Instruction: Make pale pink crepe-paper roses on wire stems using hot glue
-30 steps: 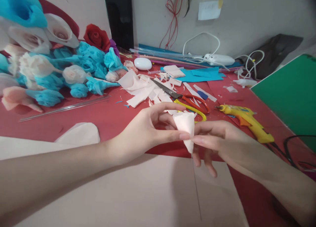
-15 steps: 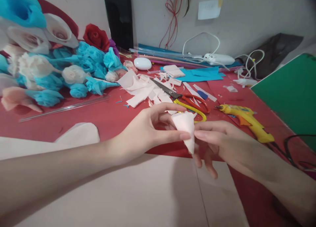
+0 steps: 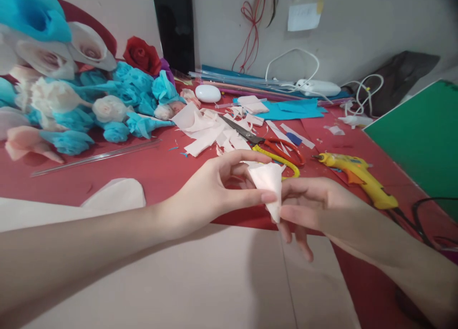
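Centrally, a pale pink paper cone (image 3: pixel 266 179) sits tip-down, pinched between the thumb and fingers of the left hand (image 3: pixel 209 188). At its four o'clock edge rests the thumb of the right hand (image 3: pixel 318 202), fingers loosely curled; whether they grip, I cannot tell. Metal scissors with red and yellow handles (image 3: pixel 259 140) lie at twelve, a yellow plastic glue gun (image 3: pixel 358 174) at three.

At the centre of the frame, the white cone (image 3: pixel 265 179) looks like thin, matt paper. Crinkled, matt paper forms the blue flowers (image 3: pixel 134 83), upper left. The scissors (image 3: pixel 255 139) have dull grey metal blades and smooth, plastic-looking handles. The glue gun (image 3: pixel 359 172), right, looks like smooth plastic; the rods (image 3: pixel 96 158), left, glossy and transparent.
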Tool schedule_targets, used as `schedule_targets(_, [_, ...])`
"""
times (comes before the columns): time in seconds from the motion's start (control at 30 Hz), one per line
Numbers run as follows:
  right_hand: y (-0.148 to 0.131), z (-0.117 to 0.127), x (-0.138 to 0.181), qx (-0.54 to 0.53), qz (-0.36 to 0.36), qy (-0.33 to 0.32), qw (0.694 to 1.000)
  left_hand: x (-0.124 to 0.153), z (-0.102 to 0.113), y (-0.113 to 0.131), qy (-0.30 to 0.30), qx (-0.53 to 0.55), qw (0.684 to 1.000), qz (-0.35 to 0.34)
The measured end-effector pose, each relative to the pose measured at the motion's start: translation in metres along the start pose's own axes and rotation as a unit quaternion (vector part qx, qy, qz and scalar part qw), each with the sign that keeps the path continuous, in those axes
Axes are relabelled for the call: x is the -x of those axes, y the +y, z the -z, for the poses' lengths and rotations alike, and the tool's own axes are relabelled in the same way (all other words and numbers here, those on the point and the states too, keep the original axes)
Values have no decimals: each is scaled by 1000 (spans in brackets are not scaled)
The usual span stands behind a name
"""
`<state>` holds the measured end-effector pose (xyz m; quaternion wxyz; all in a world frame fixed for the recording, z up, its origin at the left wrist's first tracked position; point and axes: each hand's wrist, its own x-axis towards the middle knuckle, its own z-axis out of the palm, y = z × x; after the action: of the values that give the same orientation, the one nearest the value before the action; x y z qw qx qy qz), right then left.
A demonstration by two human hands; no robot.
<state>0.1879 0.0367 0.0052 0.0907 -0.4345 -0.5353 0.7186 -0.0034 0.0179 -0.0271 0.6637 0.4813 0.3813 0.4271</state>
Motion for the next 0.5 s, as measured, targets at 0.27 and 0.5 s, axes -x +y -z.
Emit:
schedule_targets(0.27, [7,0,-2,-44,41,9,998,1,-2,1,20,-1,1000,2])
schedule_targets(0.5, [5,-3,-3,-83,74,29,993,1,-2,4,-6,7,1000,-12])
